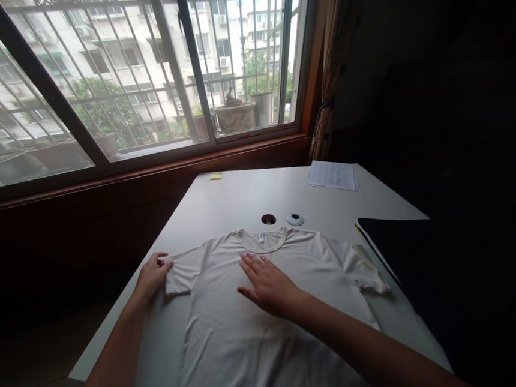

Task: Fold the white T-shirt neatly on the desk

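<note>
Straight past the fingertips, facing a barred sliding window [139, 77] and, closer in, a white tabletop [240, 201] running back beneath both hands. Working over a white crew-neck T-shirt [245, 333], spread front up on that top under the right fingers, with the collar [263, 250] just beyond those fingertips. Well to the right of the fingers, noting a dark flat thing [402, 247] too shadowed to name. Holding the left arm [109, 351] extended forward and the right arm [342, 327] slanted in from the lower right, across the cloth. Resting the right hand [268, 286] palm down on the chest, with fingers straight and nearly together, thumb apart; pinching the left-side sleeve [184, 275] by its cuff in the left hand [153, 273], with thumb closed against curled fingers. Finding the other sleeve [366, 271] rumpled, to the right of the right fingers. Farther out beyond the fingertips, seeing printed sheets [332, 176] toward the right, then a round cover [295, 219] beside a cable hole [268, 219], and, beyond the right fingertips and slightly left, small yellow sticky notes [216, 176].
</note>
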The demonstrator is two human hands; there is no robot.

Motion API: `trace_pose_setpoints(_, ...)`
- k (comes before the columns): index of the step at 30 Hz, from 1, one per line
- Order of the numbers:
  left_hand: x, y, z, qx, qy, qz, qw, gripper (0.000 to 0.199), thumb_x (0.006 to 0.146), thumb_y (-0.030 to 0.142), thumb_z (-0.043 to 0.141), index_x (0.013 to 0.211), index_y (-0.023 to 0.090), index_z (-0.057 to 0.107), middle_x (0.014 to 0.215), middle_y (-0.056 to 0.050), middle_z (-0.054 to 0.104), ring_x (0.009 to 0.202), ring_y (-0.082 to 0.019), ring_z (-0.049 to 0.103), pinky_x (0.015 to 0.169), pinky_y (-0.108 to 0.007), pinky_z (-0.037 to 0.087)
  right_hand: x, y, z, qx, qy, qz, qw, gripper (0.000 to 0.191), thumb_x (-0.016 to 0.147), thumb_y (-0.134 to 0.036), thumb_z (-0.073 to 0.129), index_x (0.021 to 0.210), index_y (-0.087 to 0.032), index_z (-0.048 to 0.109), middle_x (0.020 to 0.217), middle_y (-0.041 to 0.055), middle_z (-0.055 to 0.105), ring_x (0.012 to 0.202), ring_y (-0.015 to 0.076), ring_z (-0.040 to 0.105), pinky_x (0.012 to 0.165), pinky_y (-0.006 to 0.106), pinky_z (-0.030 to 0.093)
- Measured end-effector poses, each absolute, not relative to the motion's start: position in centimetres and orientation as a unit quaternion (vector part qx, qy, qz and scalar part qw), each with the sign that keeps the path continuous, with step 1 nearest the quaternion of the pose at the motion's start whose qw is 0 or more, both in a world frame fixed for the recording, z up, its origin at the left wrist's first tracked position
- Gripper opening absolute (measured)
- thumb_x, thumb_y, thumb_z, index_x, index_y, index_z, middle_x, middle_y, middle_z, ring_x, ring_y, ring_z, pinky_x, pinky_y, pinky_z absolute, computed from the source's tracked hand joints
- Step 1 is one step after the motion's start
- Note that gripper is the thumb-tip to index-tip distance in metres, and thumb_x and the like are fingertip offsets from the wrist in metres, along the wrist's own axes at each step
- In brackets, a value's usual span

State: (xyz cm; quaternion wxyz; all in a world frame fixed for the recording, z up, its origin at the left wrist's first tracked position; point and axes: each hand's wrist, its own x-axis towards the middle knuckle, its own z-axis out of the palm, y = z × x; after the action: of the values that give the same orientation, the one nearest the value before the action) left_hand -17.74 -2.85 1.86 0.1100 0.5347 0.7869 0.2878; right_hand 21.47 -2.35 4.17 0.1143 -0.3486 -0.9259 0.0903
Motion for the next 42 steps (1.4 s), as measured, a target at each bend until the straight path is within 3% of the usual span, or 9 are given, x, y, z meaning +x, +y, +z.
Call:
trace_pose_setpoints(9, -17.2, -3.1, 0.8, 0.527, 0.778, 0.341, 0.003, 0.041, 0.083, 0.037, 0.052, 0.118, 0.017, 0.063, 0.08, -0.002, 0.058, 0.083, -0.025, 0.062, 0.085, -0.037, 0.051, 9.9, 1.0, 2.6, -0.267, -0.949, 0.119, 0.114, 0.073, 0.103, -0.06, 0.034, 0.155, -0.009, 0.038, 0.165, 0.0163, 0.026, 0.153, 0.028, 0.021, 0.124, 0.05, 0.019)
trace_pose_setpoints(17, -17.9, -3.3, 0.2, 0.525, 0.777, 0.345, -0.041, 0.037, 0.088, 0.035, 0.052, 0.118, 0.018, 0.065, 0.086, -0.004, 0.055, 0.083, -0.026, 0.059, 0.088, -0.039, 0.05, 8.3, 2.6, 1.8, -0.258, -0.949, 0.152, 0.102, 0.077, 0.1, -0.07, 0.029, 0.157, -0.018, 0.036, 0.167, 0.012, 0.022, 0.155, 0.0298, 0.013, 0.125, 0.053, 0.01)
trace_pose_setpoints(26, -17.9, -3.4, 0.2, 0.523, 0.78, 0.343, -0.036, 0.038, 0.089, 0.038, 0.051, 0.118, 0.018, 0.065, 0.088, -0.005, 0.057, 0.086, -0.026, 0.06, 0.09, -0.039, 0.05, 8.7, 2.5, 2.1, -0.251, -0.954, 0.137, 0.093, 0.071, 0.101, -0.068, 0.032, 0.156, -0.024, 0.038, 0.168, 0.0091, 0.022, 0.155, 0.0292, 0.011, 0.125, 0.053, 0.008)
trace_pose_setpoints(33, -18.1, -4.6, 1.5, 0.506, 0.792, 0.342, -0.012, 0.055, 0.087, 0.054, 0.055, 0.127, 0.016, 0.06, 0.101, -0.008, 0.06, 0.083, -0.025, 0.066, 0.086, -0.043, 0.056, 8.6, 2.5, 1.9, -0.253, -0.952, 0.136, 0.105, 0.07, 0.101, -0.069, 0.029, 0.156, -0.027, 0.039, 0.168, 0.0077, 0.021, 0.155, 0.0282, 0.012, 0.125, 0.051, 0.009)
trace_pose_setpoints(38, -15.4, -7.4, 3.1, 0.701, 0.666, 0.252, -0.026, 0.046, 0.097, 0.05, 0.05, 0.131, 0.022, 0.062, 0.125, -0.012, 0.063, 0.119, -0.03, 0.06, 0.108, -0.049, 0.045, 8.6, 2.5, 1.8, -0.251, -0.952, 0.137, 0.11, 0.073, 0.1, -0.07, 0.026, 0.155, -0.025, 0.04, 0.167, 0.0099, 0.022, 0.155, 0.0293, 0.013, 0.125, 0.052, 0.01)
trace_pose_setpoints(42, -12.7, -10.6, 1.7, 0.76, 0.633, 0.149, 0.0, 0.045, 0.104, 0.046, 0.042, 0.143, 0.026, 0.057, 0.146, -0.009, 0.057, 0.133, -0.029, 0.054, 0.112, -0.046, 0.044, 8.6, 2.5, 1.7, -0.249, -0.953, 0.134, 0.111, 0.073, 0.101, -0.069, 0.027, 0.156, -0.023, 0.039, 0.167, 0.01, 0.022, 0.155, 0.0293, 0.014, 0.125, 0.053, 0.01)
